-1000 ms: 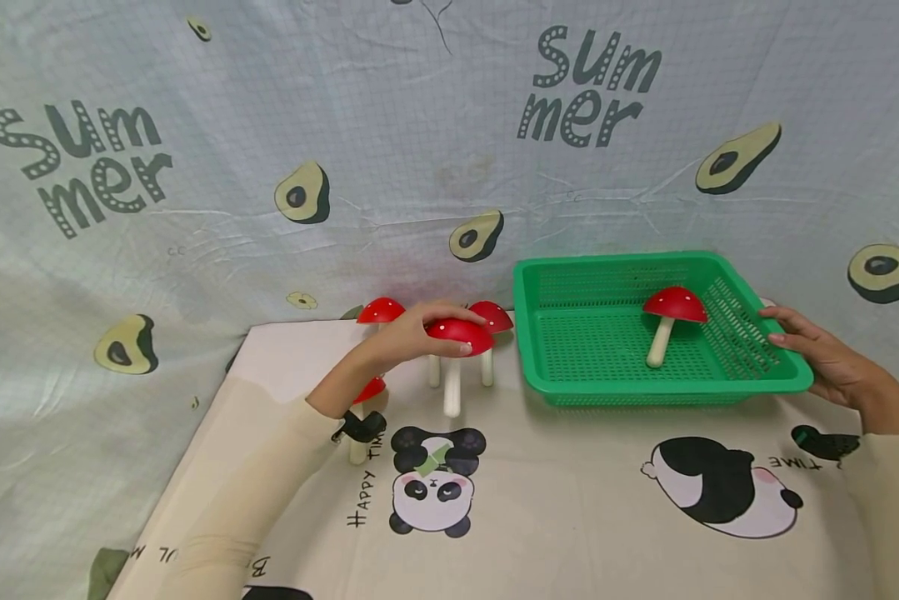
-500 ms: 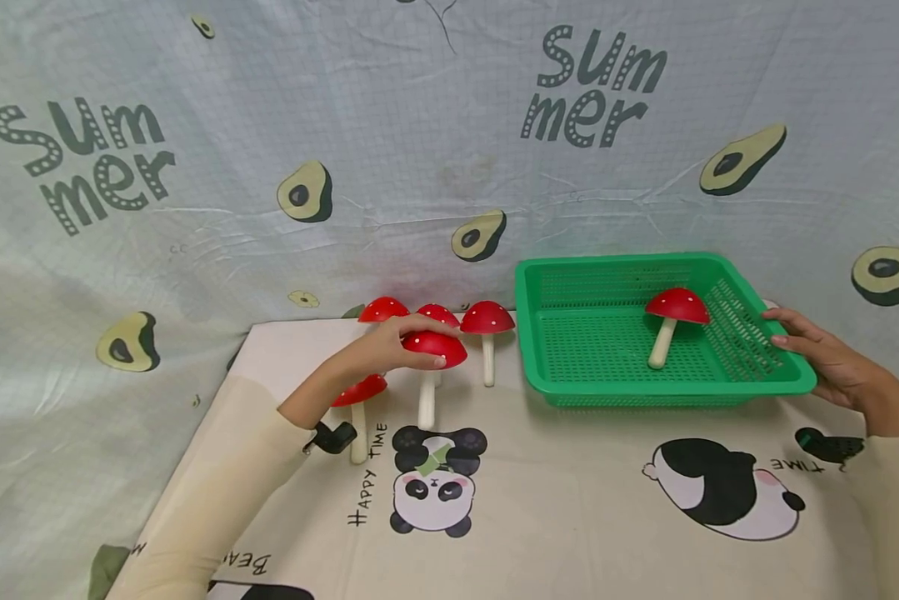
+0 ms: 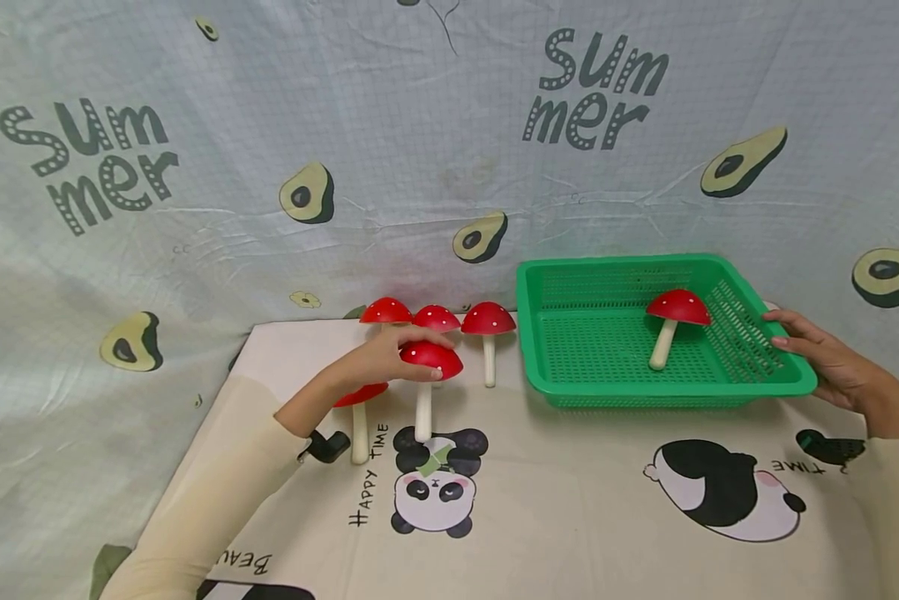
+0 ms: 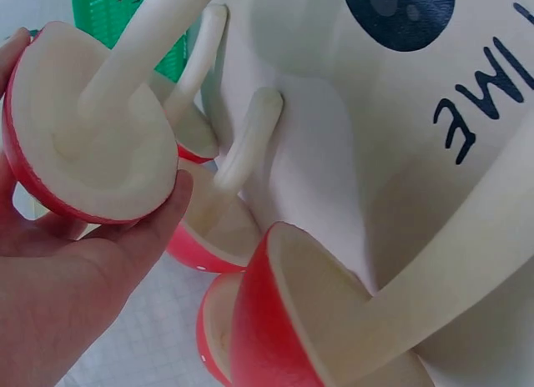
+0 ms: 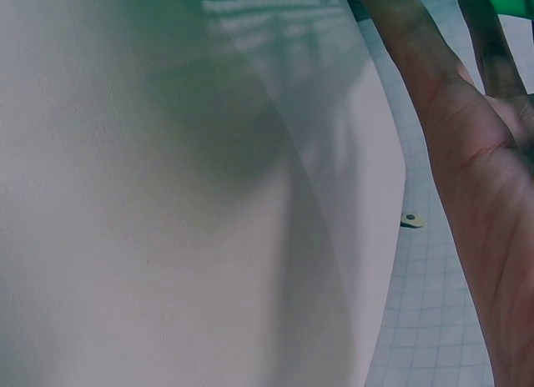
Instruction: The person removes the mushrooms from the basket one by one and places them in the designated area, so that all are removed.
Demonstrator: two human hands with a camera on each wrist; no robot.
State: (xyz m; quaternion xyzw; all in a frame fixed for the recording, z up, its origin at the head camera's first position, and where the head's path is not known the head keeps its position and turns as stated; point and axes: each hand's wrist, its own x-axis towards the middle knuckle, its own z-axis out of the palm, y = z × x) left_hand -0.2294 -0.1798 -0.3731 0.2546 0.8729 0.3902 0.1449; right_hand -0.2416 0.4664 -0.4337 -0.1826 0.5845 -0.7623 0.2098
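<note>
My left hand (image 3: 382, 358) grips a toy mushroom by its red, white-dotted cap (image 3: 432, 360); the thick pale stem points down, its foot near the panda print. In the left wrist view, thumb and fingers curl round the cap rim (image 4: 92, 137). Behind and below the hand stand several like mushrooms, among them a right one (image 3: 488, 321), a middle one (image 3: 436, 317), a back left one (image 3: 386, 312) and a front one (image 3: 360, 429), partly hidden by the hand. My right hand (image 3: 839, 362) holds the right rim of a green basket (image 3: 674, 389).
One red-capped mushroom (image 3: 666, 333) lies tilted inside the basket, toward its right side. Panda pictures are printed on the pale tablecloth (image 3: 554, 500). A hanging cloth (image 3: 389, 125) with avocado prints rises along the table's back edge.
My left hand has drawn the held mushroom left and toward me, away from the others, uncovering the middle and right ones. The right hand stays at the basket rim.
</note>
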